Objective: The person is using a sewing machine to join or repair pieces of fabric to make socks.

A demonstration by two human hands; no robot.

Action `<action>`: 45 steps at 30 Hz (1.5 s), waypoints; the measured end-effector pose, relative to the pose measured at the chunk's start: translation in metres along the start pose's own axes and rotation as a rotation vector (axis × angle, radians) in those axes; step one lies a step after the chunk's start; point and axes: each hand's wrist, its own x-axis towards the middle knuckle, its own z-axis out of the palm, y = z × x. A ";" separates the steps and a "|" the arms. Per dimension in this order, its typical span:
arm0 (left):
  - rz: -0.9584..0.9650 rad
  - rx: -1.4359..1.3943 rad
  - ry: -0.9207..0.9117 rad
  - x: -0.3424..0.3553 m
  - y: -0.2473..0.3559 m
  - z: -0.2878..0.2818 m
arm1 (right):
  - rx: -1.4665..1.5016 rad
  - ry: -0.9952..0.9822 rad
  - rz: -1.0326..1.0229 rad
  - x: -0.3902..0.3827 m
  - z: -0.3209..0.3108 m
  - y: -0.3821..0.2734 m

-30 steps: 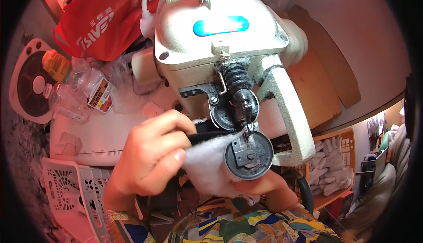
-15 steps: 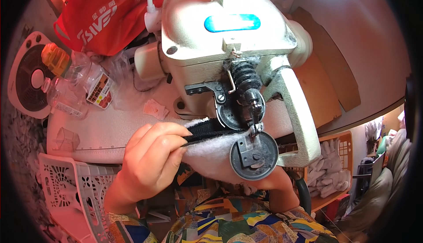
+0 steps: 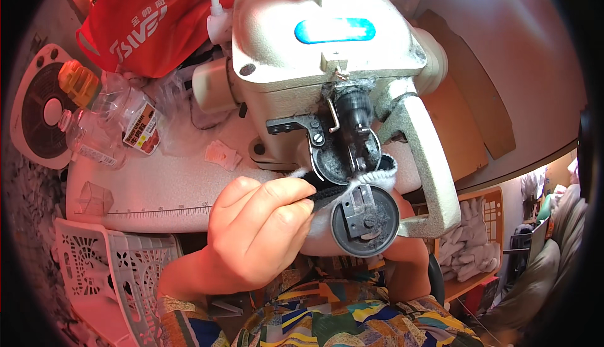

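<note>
Head view: looks down on a broad pale surface [image 3: 157, 190], with a cream sewing machine [image 3: 283, 73] at its middle, apparently set there to let cloth hang free on the near side. Has, far left, a slumped red bag [image 3: 145, 26], contents hidden, and, right of the machine, a flat brown board [image 3: 465, 120]. Shows, near left, a white perforated crate [image 3: 107, 234], with contents too unclear to name; to the right, an orange-brown basket [image 3: 501, 205] heaped with pale, soft-looking bundles [image 3: 469, 246], probably placed beside the machine for easy reach. Finds the left hand [image 3: 261, 234] just left of the sewing head, fingers [image 3: 286, 193] together and clamped on a black band [image 3: 327, 193], likely to steer it and keep the layers aligned close to the stitching point. Finds the right hand [image 3: 406, 249] partly hidden behind the near disc [image 3: 380, 237], seemingly to support from below; cannot tell whether those fingers are apart or together. Places the fuzzy white fabric [image 3: 321, 240] between the left hand and the near disc, with the black band along its far side, leading in between that disc and the far disc [image 3: 330, 158], presumably pinched there to stay upright; shows a pale edge [image 3: 387, 171] curling at the right. Includes, farther left, a clear jar [image 3: 143, 130] and, just beside it, a clear bottle [image 3: 88, 139], contents impossible to tell.
</note>
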 end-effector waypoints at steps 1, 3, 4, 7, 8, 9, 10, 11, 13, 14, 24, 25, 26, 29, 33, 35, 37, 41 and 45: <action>-0.029 -0.009 -0.008 0.001 0.001 0.000 | 0.048 0.060 -0.069 0.000 0.006 0.001; -0.083 -0.067 -0.084 0.004 0.003 -0.003 | 0.118 0.007 0.221 0.003 0.010 -0.004; -0.110 -0.115 -0.149 0.008 0.003 -0.008 | 0.163 -0.020 0.267 0.007 0.013 -0.014; -0.136 -0.254 -0.316 0.017 -0.003 -0.022 | 0.283 -0.089 0.277 0.018 0.020 -0.047; -0.157 -0.329 -0.314 0.014 -0.008 -0.022 | 0.304 -0.112 0.290 0.020 0.021 -0.052; -0.179 -0.405 -0.312 0.013 -0.012 -0.023 | 0.293 -0.142 0.364 0.020 0.018 -0.050; -0.190 -0.418 -0.285 0.011 -0.013 -0.023 | 0.271 -0.164 0.335 0.018 0.017 -0.046; -0.177 -0.391 -0.240 0.010 -0.013 -0.022 | 0.249 -0.185 0.304 0.016 0.016 -0.042; -0.158 -0.336 -0.150 0.006 -0.013 -0.019 | 0.199 -0.208 0.104 0.013 0.017 -0.036; -0.132 -0.289 -0.112 0.003 -0.013 -0.017 | 0.184 -0.215 0.034 0.013 0.017 -0.034; 0.082 -0.097 0.112 0.000 -0.010 0.002 | 0.066 -0.096 0.116 0.012 0.007 -0.026; 0.088 -0.106 0.132 0.002 -0.009 0.006 | 0.049 -0.101 0.108 0.014 0.005 -0.027; 0.093 -0.114 0.153 0.005 -0.008 0.010 | 0.049 -0.036 0.121 0.009 0.005 -0.023; 0.067 -0.138 0.153 0.009 -0.005 0.014 | 0.064 0.059 0.117 -0.001 0.002 -0.013; -0.025 -0.321 0.069 0.010 -0.011 0.010 | 0.090 -0.058 0.026 0.011 0.011 -0.033; -0.043 -0.486 0.014 0.008 -0.018 0.008 | 0.202 -0.132 0.078 0.014 0.015 -0.035; -0.032 -0.649 -0.054 0.004 -0.026 0.008 | 0.252 -0.151 0.106 0.004 0.026 -0.008; -0.091 -0.424 -0.048 -0.008 -0.033 -0.003 | 0.436 -0.190 0.309 0.009 0.022 -0.030; 0.045 -0.157 0.018 -0.009 -0.028 -0.015 | 0.270 -0.154 0.062 0.012 0.019 -0.035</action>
